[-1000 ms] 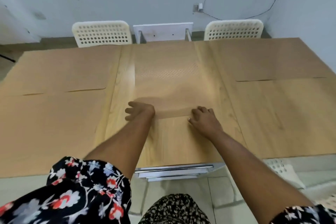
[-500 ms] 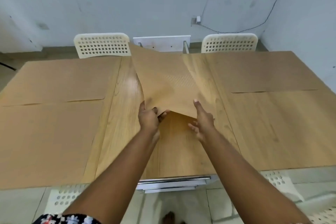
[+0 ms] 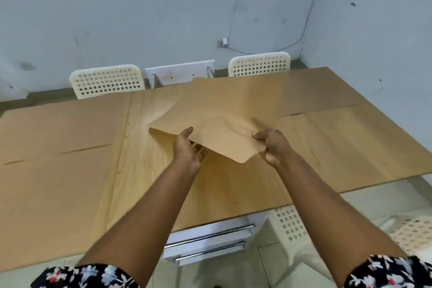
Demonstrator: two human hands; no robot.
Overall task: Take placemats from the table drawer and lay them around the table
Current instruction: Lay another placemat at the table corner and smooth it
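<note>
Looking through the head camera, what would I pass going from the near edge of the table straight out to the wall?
Drawer handles → bare table → left hand and right hand → lifted placemat → white board → wall.

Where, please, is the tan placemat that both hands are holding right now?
The tan placemat is lifted over the middle of the wooden table, its near edge gripped by the left hand and right hand.
</note>
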